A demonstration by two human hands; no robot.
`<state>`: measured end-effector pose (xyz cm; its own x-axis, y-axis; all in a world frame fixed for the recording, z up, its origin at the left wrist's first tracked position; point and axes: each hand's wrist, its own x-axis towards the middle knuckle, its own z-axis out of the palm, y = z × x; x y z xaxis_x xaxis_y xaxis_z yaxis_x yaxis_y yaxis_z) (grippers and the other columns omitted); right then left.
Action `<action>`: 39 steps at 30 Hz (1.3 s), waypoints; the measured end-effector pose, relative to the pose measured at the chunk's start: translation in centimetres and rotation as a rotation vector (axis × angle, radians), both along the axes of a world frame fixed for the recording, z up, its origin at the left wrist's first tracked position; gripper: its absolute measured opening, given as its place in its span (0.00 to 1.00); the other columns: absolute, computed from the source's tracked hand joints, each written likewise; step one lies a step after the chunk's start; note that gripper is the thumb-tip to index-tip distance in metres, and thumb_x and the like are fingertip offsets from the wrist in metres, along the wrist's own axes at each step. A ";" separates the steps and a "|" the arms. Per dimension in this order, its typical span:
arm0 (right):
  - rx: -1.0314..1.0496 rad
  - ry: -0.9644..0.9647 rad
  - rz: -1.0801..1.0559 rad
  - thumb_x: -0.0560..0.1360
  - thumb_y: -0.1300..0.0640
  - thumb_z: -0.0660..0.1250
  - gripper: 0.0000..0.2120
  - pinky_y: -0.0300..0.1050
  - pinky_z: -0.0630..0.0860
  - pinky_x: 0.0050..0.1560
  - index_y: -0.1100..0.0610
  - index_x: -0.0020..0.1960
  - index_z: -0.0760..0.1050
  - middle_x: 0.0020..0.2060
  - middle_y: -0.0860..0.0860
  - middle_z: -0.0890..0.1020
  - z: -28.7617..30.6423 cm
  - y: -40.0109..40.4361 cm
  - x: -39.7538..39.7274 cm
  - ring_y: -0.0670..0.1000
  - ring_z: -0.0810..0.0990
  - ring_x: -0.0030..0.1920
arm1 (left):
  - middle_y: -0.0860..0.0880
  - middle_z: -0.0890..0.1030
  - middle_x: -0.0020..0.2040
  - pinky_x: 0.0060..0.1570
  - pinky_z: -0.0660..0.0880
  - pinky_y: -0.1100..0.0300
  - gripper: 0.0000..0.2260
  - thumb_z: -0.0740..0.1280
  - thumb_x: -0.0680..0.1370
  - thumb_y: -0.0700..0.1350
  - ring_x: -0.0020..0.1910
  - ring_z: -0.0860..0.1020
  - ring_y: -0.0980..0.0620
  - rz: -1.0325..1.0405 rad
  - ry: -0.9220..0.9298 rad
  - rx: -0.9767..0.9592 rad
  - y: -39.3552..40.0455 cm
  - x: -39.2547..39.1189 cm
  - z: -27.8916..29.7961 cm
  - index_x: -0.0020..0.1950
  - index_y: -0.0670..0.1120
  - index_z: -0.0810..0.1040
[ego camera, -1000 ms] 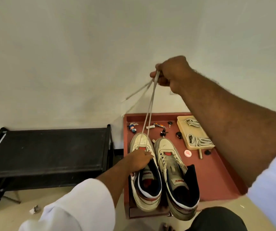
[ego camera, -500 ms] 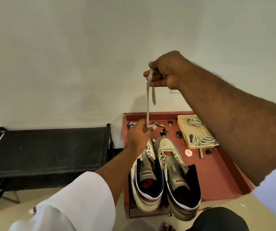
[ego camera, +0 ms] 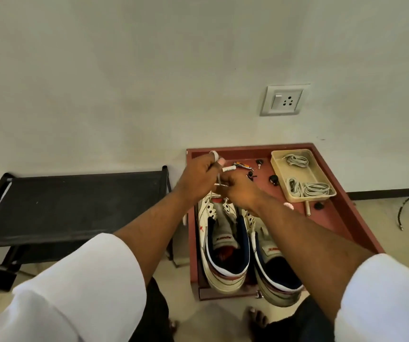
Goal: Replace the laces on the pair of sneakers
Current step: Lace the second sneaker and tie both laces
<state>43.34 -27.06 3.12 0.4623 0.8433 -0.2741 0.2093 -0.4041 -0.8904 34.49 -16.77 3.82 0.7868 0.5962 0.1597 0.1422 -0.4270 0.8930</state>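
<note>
Red-brown tray (ego camera: 361,218): rigid; carries both shoes.
Sneakers (ego camera: 223,243): side by side in tray, light, stiff-soled, eyelets bare; steady by the upper.
Spare laces (ego camera: 307,188): coiled in beige bin (ego camera: 278,169); limp.
Lace (ego camera: 219,180): soft, flat, slippery; grip near tip.
Left hand (ego camera: 199,172), right hand (ego camera: 238,186): both pinching lace above left shoe's toe.

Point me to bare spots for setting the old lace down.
Free: the black bench top left of the red tray, and the bare tray floor between the right sneaker and the right wall, below the beige bin. Crowded: the tray's back strip, strewn with small items, where both hands work.
</note>
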 end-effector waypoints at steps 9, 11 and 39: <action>0.026 0.081 -0.118 0.78 0.58 0.67 0.09 0.32 0.72 0.32 0.62 0.45 0.83 0.40 0.59 0.85 -1.2 -0.8 0.0 0.46 0.78 0.33 | 0.53 0.78 0.60 0.63 0.73 0.54 0.14 0.60 0.79 0.33 0.60 0.77 0.51 -0.292 0.336 -0.074 2.9 -0.8 -3.2 0.60 0.44 0.79; 0.032 0.059 -0.137 0.78 0.54 0.68 0.11 0.42 0.69 0.37 0.61 0.46 0.83 0.41 0.66 0.82 -2.1 -1.1 0.3 0.52 0.73 0.37 | 0.44 0.81 0.56 0.58 0.75 0.54 0.17 0.61 0.77 0.29 0.56 0.79 0.46 -0.391 0.548 0.136 3.1 -0.7 -4.1 0.62 0.42 0.79; -0.227 -0.599 -0.219 0.79 0.56 0.63 0.10 0.34 0.64 0.29 0.57 0.48 0.83 0.32 0.50 0.78 -2.3 -3.3 -2.3 0.47 0.74 0.30 | 0.51 0.72 0.69 0.64 0.72 0.47 0.33 0.74 0.69 0.37 0.67 0.72 0.47 -0.845 0.803 0.850 5.9 5.4 -5.5 0.71 0.57 0.69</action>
